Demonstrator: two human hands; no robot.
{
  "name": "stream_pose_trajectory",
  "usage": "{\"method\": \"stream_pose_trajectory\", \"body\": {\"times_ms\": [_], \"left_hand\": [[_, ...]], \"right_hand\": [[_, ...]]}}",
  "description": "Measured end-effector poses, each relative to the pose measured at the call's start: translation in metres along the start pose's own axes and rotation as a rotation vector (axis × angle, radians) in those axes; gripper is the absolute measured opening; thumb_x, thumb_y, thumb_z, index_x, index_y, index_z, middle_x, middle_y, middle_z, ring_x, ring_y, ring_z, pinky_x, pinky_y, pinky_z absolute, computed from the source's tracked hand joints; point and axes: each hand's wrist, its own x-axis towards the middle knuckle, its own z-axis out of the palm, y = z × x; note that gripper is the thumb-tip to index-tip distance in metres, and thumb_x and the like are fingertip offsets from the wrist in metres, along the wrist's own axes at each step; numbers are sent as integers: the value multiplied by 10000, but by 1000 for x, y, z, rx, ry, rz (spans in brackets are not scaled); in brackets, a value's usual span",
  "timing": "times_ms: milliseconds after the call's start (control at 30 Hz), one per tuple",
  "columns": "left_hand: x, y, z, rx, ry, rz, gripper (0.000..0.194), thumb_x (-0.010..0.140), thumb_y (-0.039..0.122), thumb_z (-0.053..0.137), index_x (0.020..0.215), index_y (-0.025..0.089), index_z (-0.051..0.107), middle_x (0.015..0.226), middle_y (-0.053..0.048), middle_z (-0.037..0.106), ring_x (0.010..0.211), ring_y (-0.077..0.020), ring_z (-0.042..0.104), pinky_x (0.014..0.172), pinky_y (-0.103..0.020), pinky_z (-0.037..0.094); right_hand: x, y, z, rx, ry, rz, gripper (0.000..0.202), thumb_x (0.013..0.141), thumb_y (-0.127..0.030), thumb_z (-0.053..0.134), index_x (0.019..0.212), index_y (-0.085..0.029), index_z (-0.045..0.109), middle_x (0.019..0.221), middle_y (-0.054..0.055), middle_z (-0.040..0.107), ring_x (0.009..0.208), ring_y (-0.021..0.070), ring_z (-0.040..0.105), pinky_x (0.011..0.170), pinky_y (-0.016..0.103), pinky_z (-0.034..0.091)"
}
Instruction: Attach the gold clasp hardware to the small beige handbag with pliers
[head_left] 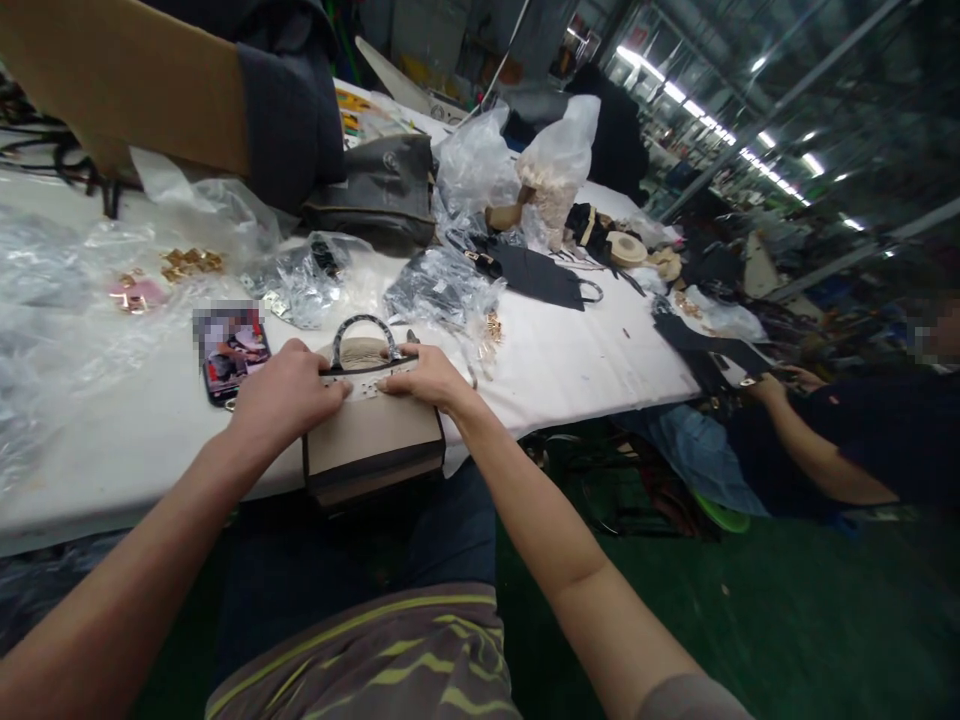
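A beige handbag [375, 435] with dark trim lies at the table's front edge, partly over my lap. Its short patterned handle [364, 320] stands up behind a pale strip [365, 386] with small holes. My left hand [289, 392] grips the left end of the bag's top edge, the thumb pressed on the strip. Over the right end of the same edge, my right hand [424, 376] is closed, its thumb also on the strip. The fingers of both hands are partly hidden behind the bag. A phone [234, 360] with a lit screen lies beside my left hand.
Gold fittings [193, 263] and plastic bags [300, 280] lie across the white table [559, 370]. Further back are a dark grey bag [382, 185], a black bag panel [536, 272] and a tape roll [627, 249]. A co-worker [840, 440] handles black pieces at the right.
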Motion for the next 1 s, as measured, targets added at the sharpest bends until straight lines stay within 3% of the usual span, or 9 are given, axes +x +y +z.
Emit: {"method": "stream_pose_trajectory", "body": {"times_ms": [133,233,300,400,533,633,767,900,1000], "left_hand": [[4,-11,17,-57,88,5,615,946,613,632,1293,140,816,1469,-234,636,1319,-449,685,1099,-554,609],[3,-12,30,-59,185,64,571,955,529,647,1302,96,780,1457,-260,630,1394,-450,620,1189,-556,560],[1,-10,37,-61,231,72,539,967,460,643,1349,92,741,1527,-271,609,1438,-461,578,1225,-588,524],[-1,-6,44,-116,246,45,593,984,398,631,1509,123,645,1632,-259,576,1496,-473,532,1239,-646,488],[-2,-10,44,-171,234,76,695,1036,433,570,1692,206,526,1626,-220,598,1492,-458,558,1240,-654,470],[-5,-17,44,-180,254,144,669,1050,453,533,1679,230,576,1536,-205,635,1425,-439,605,1208,-609,500],[-8,-28,57,-169,308,247,690,1083,506,472,1692,207,599,1440,-238,651,1319,-471,628,1172,-657,519],[-1,-36,77,-147,353,252,610,1115,501,432,1618,290,706,1525,-278,590,1343,-541,589,1089,-754,548],[5,-38,84,-143,339,271,536,1123,465,444,1491,332,810,1537,-270,568,1398,-536,577,1090,-733,567]], "right_hand": [[5,-8,4,-296,43,-72,580,798,-362,943,1325,-173,791,1206,82,809,1121,278,753,1056,419,620],[3,-12,7,-621,123,-106,554,848,-490,934,1289,-194,776,1339,142,742,1272,359,692,1140,519,580],[0,-9,9,-734,143,-166,574,886,-532,916,1311,-183,752,1419,167,678,1337,366,647,1185,530,551],[-3,2,10,-704,107,-257,597,968,-471,862,1428,-140,674,1485,181,635,1414,335,605,1260,495,504],[-6,18,13,-624,91,-351,688,1067,-399,744,1657,-137,504,1649,209,570,1572,330,518,1364,505,411],[-12,21,16,-655,92,-379,686,1118,-408,666,1722,-151,466,1741,220,502,1637,335,469,1402,519,372],[-20,19,15,-695,95,-382,676,1154,-433,604,1744,-136,463,1796,229,456,1671,332,446,1414,514,369],[-21,17,13,-710,91,-406,711,1150,-471,607,1755,-131,449,1817,224,448,1687,333,435,1412,513,380],[-22,17,13,-693,108,-416,707,1140,-473,616,1758,-171,455,1804,186,484,1676,319,454,1411,496,386]]}}
